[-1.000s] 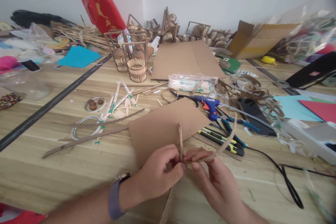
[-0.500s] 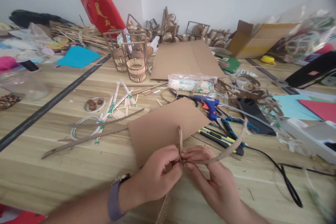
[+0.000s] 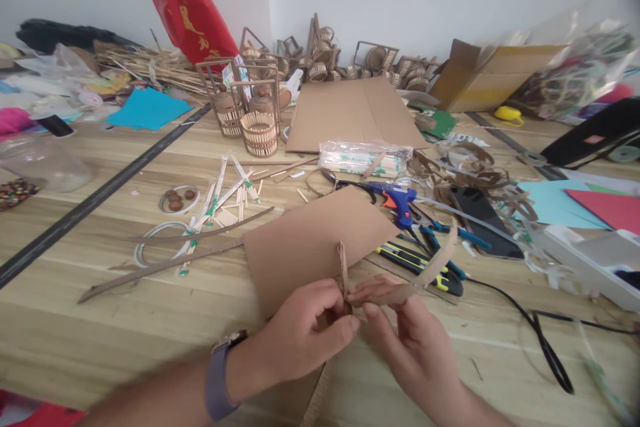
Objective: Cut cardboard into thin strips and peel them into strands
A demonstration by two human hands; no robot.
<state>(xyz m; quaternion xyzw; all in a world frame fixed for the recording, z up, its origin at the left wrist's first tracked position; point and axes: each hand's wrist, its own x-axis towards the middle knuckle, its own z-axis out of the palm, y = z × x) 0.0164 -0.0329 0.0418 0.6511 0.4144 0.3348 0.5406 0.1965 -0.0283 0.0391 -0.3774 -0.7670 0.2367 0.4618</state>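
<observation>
My left hand (image 3: 313, 323), with a watch on its wrist, pinches a narrow brown cardboard strip (image 3: 343, 265) near the front middle. One end of the strip stands up above the fingers, and another part (image 3: 316, 397) hangs down below the hand. My right hand (image 3: 410, 333) grips the curved length (image 3: 435, 267) that bends up to the right. Both hands nearly meet where the strip parts come together; the fingers partly hide that spot. Just beyond them a flat cardboard sheet (image 3: 310, 233) lies on the table.
A blue glue gun (image 3: 397, 201), a yellow-black cutter (image 3: 415, 267), pliers (image 3: 440, 250) and a black phone (image 3: 485, 221) lie to the right. Wrapped sticks (image 3: 215, 197) and tape rings (image 3: 163, 245) are on the left. Small baskets (image 3: 259, 133) stand behind, near a cardboard box (image 3: 495, 77).
The curved strip has tilted and its free end has shifted slightly left and up. My left thumb has stretched to the right, and the fingers of both hands have shifted slightly around the strip.
</observation>
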